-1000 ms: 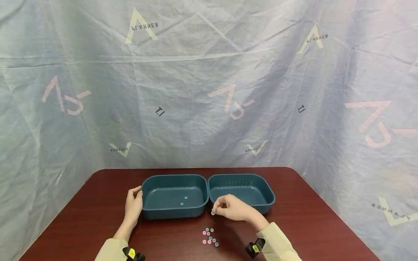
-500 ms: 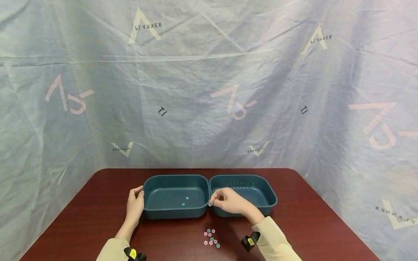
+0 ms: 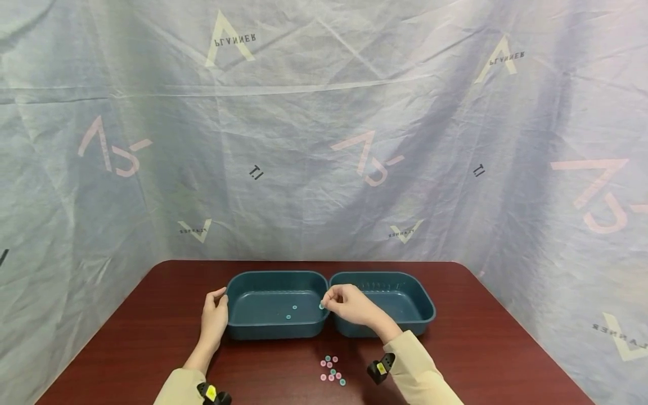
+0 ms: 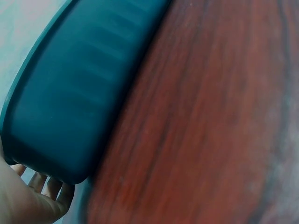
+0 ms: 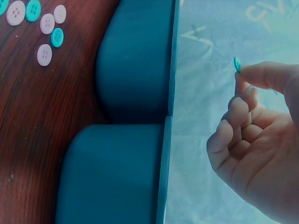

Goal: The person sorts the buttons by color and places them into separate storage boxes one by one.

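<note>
Right hand (image 3: 349,304) pinches a green button (image 5: 237,64) by its edge, over the left tray (image 3: 275,332). Probably light, hard, kinda slippery, so edge grip's best. Left hand (image 3: 215,318), loosely spread, touches that tray.

The left tray (image 3: 278,332) and right tray (image 3: 411,328) sit side by side on a table (image 3: 481,349), a cloth (image 3: 304,191) behind — two buttons (image 3: 295,307) in the left one, more buttons (image 3: 331,378) out front. The left hand (image 3: 215,319) is at the left tray's outer end, the right hand (image 3: 354,305) above the join.
</note>
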`<state>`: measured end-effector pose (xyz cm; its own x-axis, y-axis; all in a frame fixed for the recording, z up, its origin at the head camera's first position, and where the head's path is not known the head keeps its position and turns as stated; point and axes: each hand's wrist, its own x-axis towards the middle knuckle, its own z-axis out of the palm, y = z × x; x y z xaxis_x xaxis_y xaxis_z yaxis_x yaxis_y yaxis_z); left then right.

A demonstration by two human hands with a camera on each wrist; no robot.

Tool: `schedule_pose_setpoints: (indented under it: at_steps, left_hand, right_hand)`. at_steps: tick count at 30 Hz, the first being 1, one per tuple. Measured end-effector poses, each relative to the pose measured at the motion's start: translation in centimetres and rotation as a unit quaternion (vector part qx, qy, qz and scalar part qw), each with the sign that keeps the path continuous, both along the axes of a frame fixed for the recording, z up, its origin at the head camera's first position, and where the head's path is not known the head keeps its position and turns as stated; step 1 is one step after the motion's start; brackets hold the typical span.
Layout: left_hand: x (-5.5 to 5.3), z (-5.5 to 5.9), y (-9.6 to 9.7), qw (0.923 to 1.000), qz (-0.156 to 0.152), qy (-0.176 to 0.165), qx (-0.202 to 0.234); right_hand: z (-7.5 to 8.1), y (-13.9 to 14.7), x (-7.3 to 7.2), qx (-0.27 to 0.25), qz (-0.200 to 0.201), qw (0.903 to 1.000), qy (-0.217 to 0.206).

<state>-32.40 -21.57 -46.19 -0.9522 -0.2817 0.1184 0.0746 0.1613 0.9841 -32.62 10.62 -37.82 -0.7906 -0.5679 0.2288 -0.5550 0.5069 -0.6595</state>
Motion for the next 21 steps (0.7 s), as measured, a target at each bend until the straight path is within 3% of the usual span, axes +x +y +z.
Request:
schedule_pose_setpoints:
  at_steps: [6, 14, 21]
  left_hand:
    - [0.2, 0.1, -0.1, 1.0, -0.003, -0.003, -0.002]
    - [0.2, 0.1, 0.1, 0.9995, 0.018, 0.022, -0.009]
    - [0.1, 0.0, 0.0, 1.0, 0.004, 0.0, -0.002]
  right_hand:
    - [-0.2, -0.5, -0.7, 0.001, -0.014, 0.9999, 0.005]
    - [-0.6, -1.5, -1.8, -0.009, -0.023, 0.9997, 0.003]
    - [-1.2, -2.0, -2.5, -0.006, -0.016, 0.9998, 0.008]
